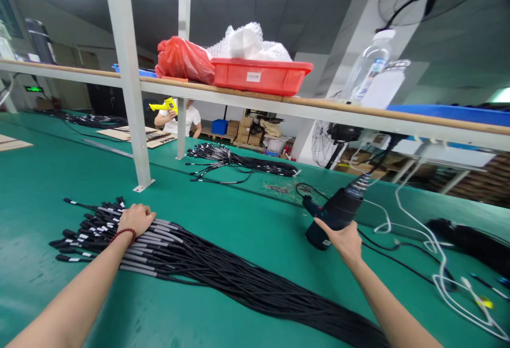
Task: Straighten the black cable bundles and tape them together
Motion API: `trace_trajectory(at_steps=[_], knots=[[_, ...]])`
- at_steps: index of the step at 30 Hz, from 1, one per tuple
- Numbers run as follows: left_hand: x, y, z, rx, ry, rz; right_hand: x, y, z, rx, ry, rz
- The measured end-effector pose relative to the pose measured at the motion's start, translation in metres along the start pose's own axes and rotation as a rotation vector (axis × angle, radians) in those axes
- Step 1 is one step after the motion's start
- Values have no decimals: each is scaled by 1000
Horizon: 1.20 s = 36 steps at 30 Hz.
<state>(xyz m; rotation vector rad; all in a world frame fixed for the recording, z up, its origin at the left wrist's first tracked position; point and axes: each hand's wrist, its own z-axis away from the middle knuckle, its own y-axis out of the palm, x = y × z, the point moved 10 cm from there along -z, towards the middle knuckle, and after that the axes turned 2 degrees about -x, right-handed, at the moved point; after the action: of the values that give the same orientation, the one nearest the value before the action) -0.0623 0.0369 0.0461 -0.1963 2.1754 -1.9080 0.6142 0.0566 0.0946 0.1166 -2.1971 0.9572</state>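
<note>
My left hand (136,219), with a beaded bracelet at the wrist, lies curled over the connector end of a thick bundle of black cables (239,279). Grey sleeves and small white labels show on the cables around it; some fingertips are hidden. From there the bundle runs to the lower right across the green tabletop (191,313). In my right hand (346,240) is a dark heat gun (338,210), its metal nozzle pointing up and to the right. The gun is tilted, its rear end low over the table.
A second cable bundle (239,159) lies farther back. White cords (440,263) and black cables cover the right side. An upright post (129,82) carries a shelf with a red bin (258,76) and bottles. Across the table a person (189,119) holds a yellow heat gun (165,105).
</note>
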Motion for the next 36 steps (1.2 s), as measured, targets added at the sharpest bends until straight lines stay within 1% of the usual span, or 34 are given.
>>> trace_trajectory(at_steps=[2,4,7,8,9,10,13,14,16,20,21,23,25,27,30,33,36], knots=[[0,0,0,4,-2,-1,0,0,3,67,4,9],[0,0,0,5,-5,-1,-1,-6,14,105,-9,16],[0,1,0,1,-5,2,-1,-17,49,123,-32,19],[0,1,0,-1,-4,4,3,-13,64,173,-56,3],[1,1,0,-5,-3,6,10,-4,81,272,-81,-19],[1,0,0,-10,-2,8,22,11,99,414,-133,-39],[1,-1,0,-29,3,8,66,53,147,815,-309,-15],[1,-1,0,-33,6,6,79,62,154,878,-333,-8],[1,0,-1,-37,14,2,106,77,159,965,-400,1],[1,1,-3,-40,29,-3,155,108,161,1085,-572,2],[2,2,-4,-41,30,-6,165,119,159,1084,-597,9],[2,3,-5,-41,28,-15,181,147,145,1022,-605,46],[2,4,-6,-36,25,-28,190,178,122,907,-552,114],[2,5,-7,-31,23,-40,192,207,96,771,-465,192],[1,6,-8,-25,17,-42,195,236,66,562,-374,284],[1,7,-9,-19,5,-22,204,260,57,410,-385,336],[1,9,-9,-17,-10,7,218,287,57,353,-467,346]])
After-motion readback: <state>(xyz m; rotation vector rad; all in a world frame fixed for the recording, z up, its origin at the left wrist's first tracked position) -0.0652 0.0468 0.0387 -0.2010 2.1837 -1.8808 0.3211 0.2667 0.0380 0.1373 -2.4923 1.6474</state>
